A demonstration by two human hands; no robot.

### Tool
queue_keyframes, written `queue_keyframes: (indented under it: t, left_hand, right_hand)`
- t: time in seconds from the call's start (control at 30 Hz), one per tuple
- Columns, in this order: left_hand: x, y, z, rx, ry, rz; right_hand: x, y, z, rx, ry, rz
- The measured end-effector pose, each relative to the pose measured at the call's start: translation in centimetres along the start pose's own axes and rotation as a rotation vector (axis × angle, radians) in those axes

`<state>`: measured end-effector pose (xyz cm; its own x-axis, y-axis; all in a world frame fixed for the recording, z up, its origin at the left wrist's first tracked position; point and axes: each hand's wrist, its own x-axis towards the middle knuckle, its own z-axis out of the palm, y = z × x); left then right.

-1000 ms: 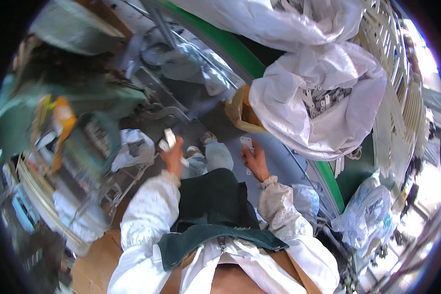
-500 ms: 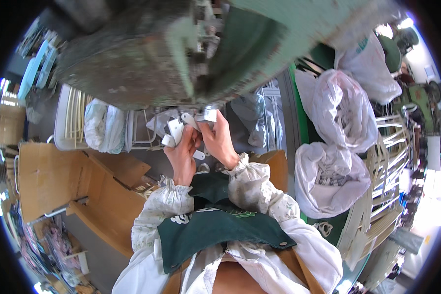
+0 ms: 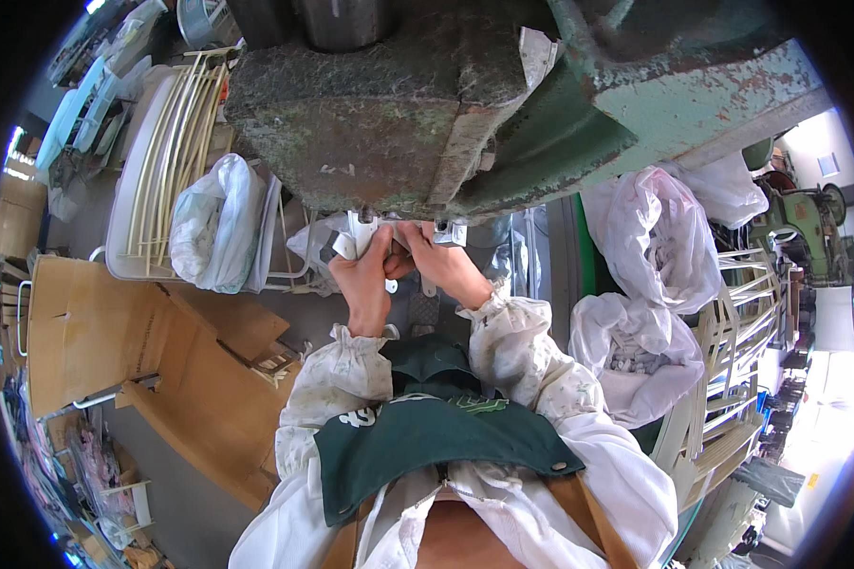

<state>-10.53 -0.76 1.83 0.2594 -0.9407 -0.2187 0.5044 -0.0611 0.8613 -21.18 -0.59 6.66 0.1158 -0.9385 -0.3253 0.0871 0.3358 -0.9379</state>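
Note:
My left hand (image 3: 362, 282) is closed around small white flat pieces (image 3: 348, 245), whose ends stick up beside its thumb. My right hand (image 3: 443, 268) is beside it, fingers curled inward and pinched under the edge of a large worn green machine (image 3: 351, 142). What those fingers hold is hidden by the hand and the machine. A shiny metal block (image 3: 452, 233) sits against the machine's lower edge, just above the right hand's knuckles. Both hands nearly meet at the fingertips. White patterned sleeve covers (image 3: 512, 332) reach to both wrists.
Two white sacks of small pale parts, one (image 3: 669, 242) behind the other (image 3: 636, 356), stand at the right beside a stack of cream frames (image 3: 726, 379). An opened cardboard box (image 3: 104, 332) lies at the left. Behind it stand a white tub (image 3: 128, 199) and a bag (image 3: 218, 223).
Both hands have moved in under the machine's edge and closer together. The white pieces in my left hand are now higher, against the machine. The whole view has shifted with my head.

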Motion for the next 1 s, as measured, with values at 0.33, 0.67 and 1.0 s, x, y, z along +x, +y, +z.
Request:
queue_keyframes:
  t: [0.33, 0.67, 1.0]
  left_hand:
    - [0.6, -0.6, -3.8, -0.109, -0.229, -0.313]
    - [-1.7, 2.3, -8.2, -0.024, -0.326, -0.313]
    - [-0.9, 2.6, -8.1, -0.209, -0.468, -0.418]
  right_hand:
    - [9.4, 10.3, -10.1, -0.456, 0.203, -0.297]
    - [14.4, 10.3, -5.1, -0.482, 0.236, -0.358]
    - [14.4, 10.1, -5.2, -0.477, 0.272, -0.355]
